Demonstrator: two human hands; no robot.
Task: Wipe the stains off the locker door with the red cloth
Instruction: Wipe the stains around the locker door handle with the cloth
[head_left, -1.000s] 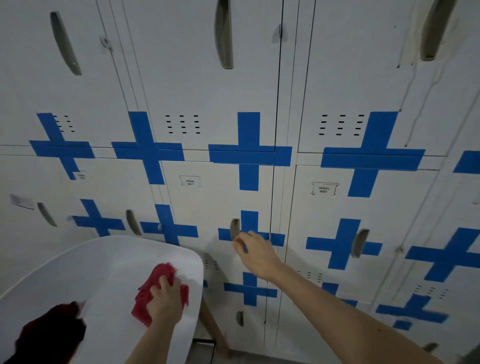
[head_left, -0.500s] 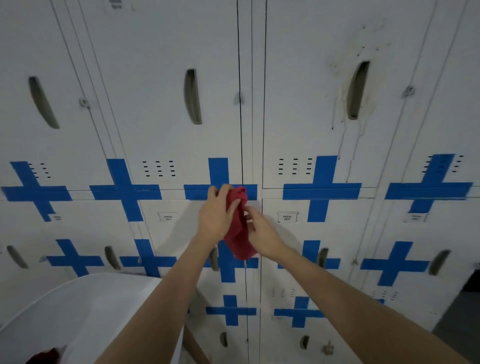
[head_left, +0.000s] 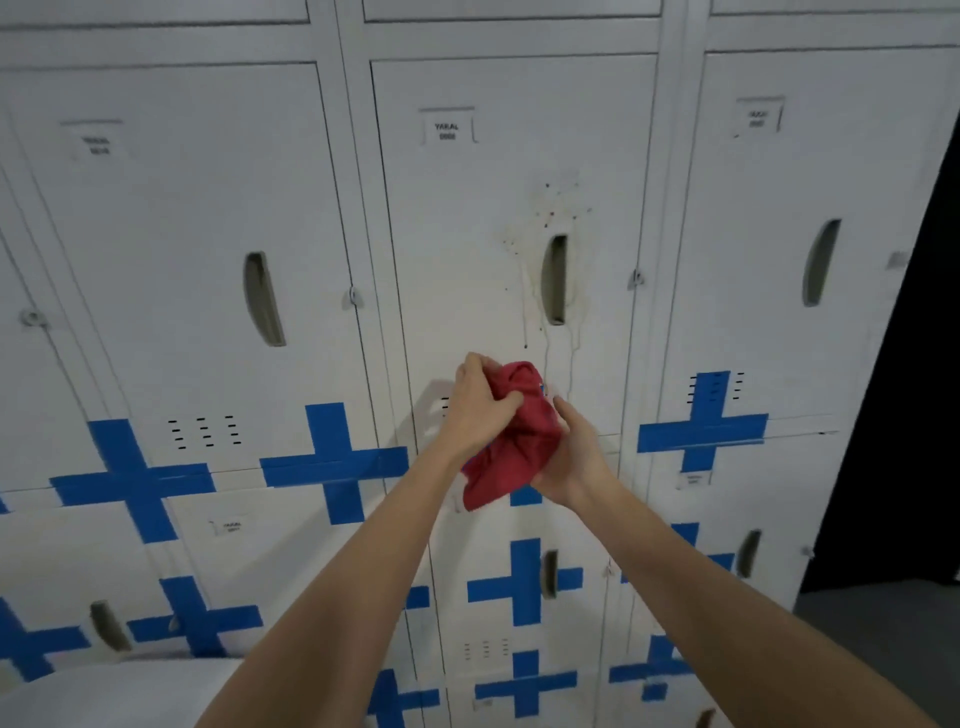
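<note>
A bunched red cloth (head_left: 511, 441) hangs in front of the white lockers, held between both hands. My left hand (head_left: 480, 402) grips its upper left part. My right hand (head_left: 574, 457) holds its lower right side. The stained locker door (head_left: 467, 249) is straight ahead, above the cloth. Dark specks and thin drip lines of stains (head_left: 550, 213) surround its handle slot (head_left: 555, 280) and run down toward the cloth. The cloth is a short way below the stains and apart from them.
White locker doors with blue tape crosses (head_left: 332, 462) fill the wall on both sides and below. A white rounded surface (head_left: 104, 691) lies at the bottom left. A dark gap (head_left: 919, 364) opens past the lockers' right end.
My left hand lifted the cloth from the white surface up to the lockers, and my right hand joined it. The view has risen and shifted right, centring the stained door.
</note>
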